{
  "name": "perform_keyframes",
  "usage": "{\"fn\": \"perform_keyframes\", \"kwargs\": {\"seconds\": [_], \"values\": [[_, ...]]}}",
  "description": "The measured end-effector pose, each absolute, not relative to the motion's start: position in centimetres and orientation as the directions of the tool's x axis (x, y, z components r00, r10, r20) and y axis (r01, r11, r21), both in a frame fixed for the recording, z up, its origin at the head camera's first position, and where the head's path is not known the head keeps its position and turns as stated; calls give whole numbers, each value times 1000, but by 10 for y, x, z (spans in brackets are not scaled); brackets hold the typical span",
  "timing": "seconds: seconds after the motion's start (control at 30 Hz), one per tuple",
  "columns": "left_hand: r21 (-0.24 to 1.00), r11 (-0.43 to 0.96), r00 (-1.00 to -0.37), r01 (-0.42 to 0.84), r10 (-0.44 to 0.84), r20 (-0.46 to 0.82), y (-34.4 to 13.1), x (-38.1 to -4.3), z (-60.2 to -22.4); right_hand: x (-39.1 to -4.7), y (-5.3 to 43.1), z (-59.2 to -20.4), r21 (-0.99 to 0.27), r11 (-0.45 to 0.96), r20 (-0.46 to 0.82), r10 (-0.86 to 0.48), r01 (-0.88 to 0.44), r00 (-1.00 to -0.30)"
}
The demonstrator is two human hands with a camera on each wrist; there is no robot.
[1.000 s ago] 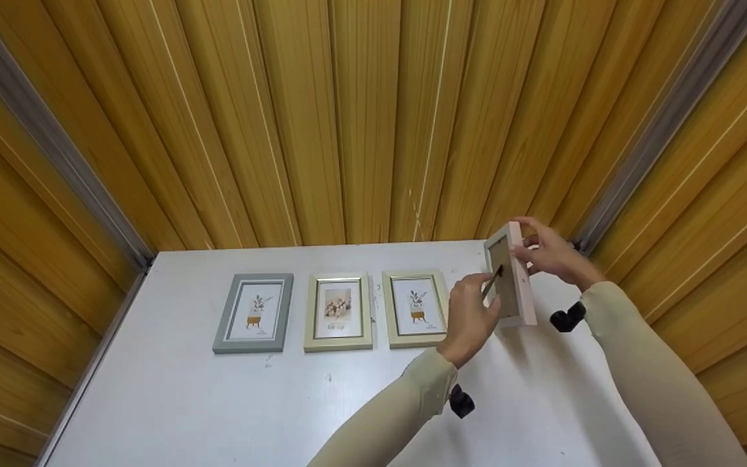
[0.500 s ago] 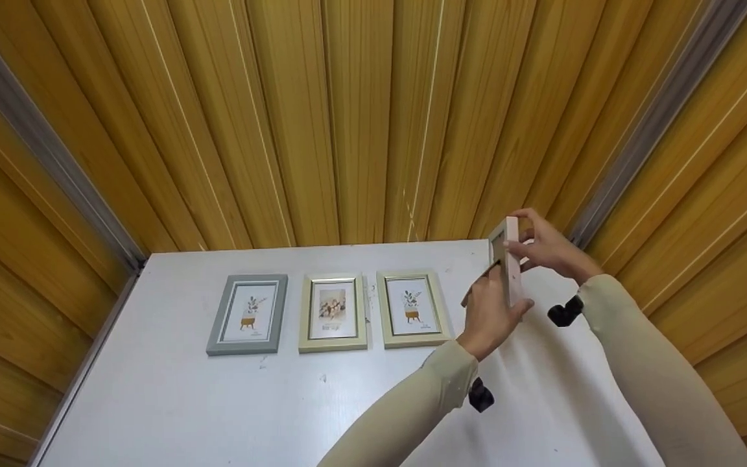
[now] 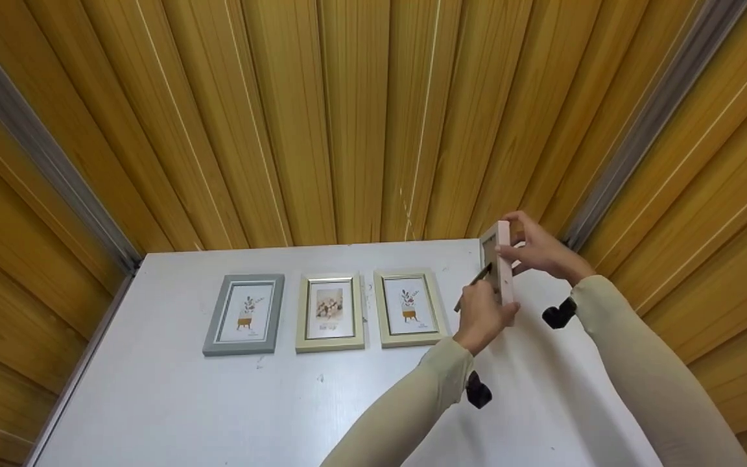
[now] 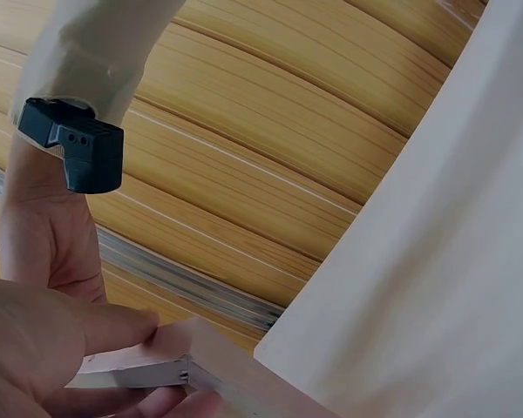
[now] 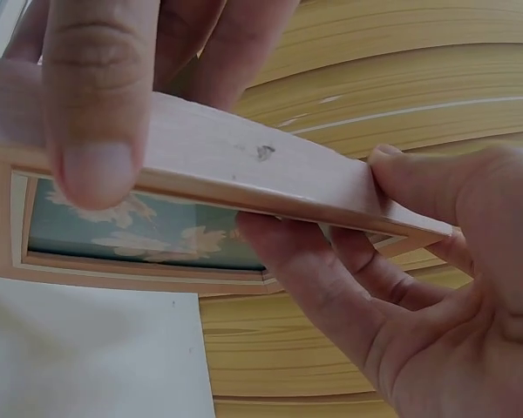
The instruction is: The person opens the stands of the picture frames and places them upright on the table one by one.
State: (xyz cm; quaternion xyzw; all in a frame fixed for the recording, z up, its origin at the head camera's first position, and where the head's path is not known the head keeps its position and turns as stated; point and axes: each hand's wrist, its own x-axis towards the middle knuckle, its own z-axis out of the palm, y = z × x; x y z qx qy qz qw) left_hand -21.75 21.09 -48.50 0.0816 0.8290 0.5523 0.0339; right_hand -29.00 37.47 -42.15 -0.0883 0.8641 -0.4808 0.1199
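Observation:
My right hand (image 3: 539, 251) grips the upper part of a pink picture frame (image 3: 508, 285), thumb on its edge and fingers at its front. At the lower end my left hand (image 3: 482, 316) holds the same frame, its thumb over the edge and its fingers at the back. The frame stands tilted, its brown backing turned left, with a dark support leg (image 3: 473, 285) jutting out beside the left fingers. In the right wrist view, the front of the pink frame (image 5: 205, 152) shows part of a picture with pale shapes on blue-green.
Left of my hands, a grey-blue frame (image 3: 244, 314), a cream frame (image 3: 330, 311) and another cream frame (image 3: 410, 308) lie in a row on the white surface (image 3: 250, 408). Yellow wood-patterned panels (image 3: 347, 117) border it.
My left hand has gone from the support leg to the frame's lower edge, which it now holds. The frame has turned more edge-on and shifted slightly left.

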Motion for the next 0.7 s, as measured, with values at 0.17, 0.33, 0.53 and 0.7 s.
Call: {"fn": "perform_keyframes", "kwargs": {"seconds": [0.17, 0.33, 0.53, 0.7], "values": [[931, 358, -988, 67, 157, 10, 211, -219, -486, -291, 374, -426, -844, 537, -140, -248, -16, -959], [937, 344, -988, 59, 154, 6, 209, -219, -486, -293, 374, -431, -837, 548, -146, -236, -8, -961], [938, 341, -989, 60, 148, 10, 206, -219, -483, -292, 376, -429, -861, 508, -115, -246, -27, -962], [948, 315, -988, 41, 156, -9, 202, -219, -480, -289, 387, -430, -878, 476, -55, -207, -52, -977]]}}
